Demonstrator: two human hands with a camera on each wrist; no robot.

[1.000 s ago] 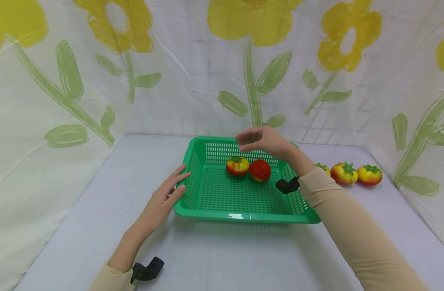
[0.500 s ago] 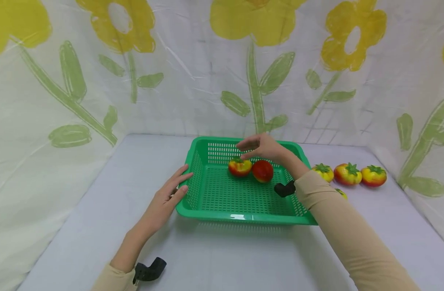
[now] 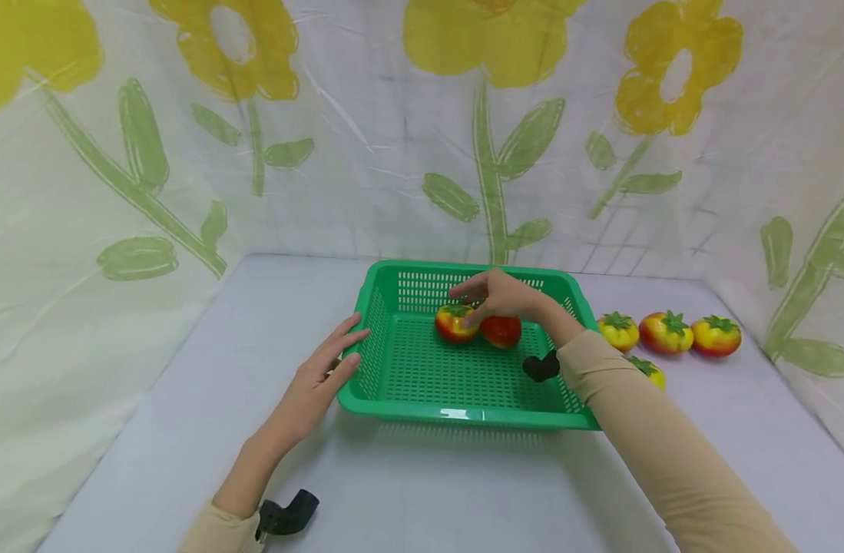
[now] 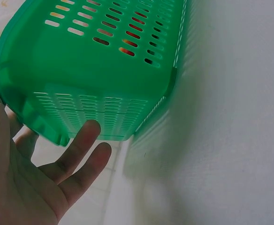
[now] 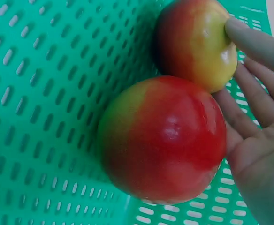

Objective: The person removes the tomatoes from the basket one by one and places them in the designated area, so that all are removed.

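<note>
A green plastic basket [image 3: 463, 415] holds two shiny fruits that look like persimmons. The left persimmon [image 3: 449, 329] is red and yellow with a green leafy top; the redder persimmon [image 3: 502, 334] lies beside it, partly behind my right hand [image 3: 510, 296]. That hand reaches down over the left fruit, thumb at its near side, extended fingers above its far side. In the right wrist view the thumb [image 5: 256, 44] meets the yellow top, and the fingertips are hidden behind the fruits. My left hand [image 3: 318, 388] rests at the basket's left rim with its fingers spread and nearly straight.
To the right of the basket, several more persimmons [image 3: 666, 334] lie on the white table [image 3: 422, 491], one nearer persimmon [image 3: 655, 374] partly behind the right sleeve. A white curtain [image 3: 366, 153] painted with yellow flowers stands behind the table and along its sides.
My right hand has come down from above the basket to the left persimmon, now overlapping the redder one. My left hand stays at the rim. The whole view has shifted slightly.
</note>
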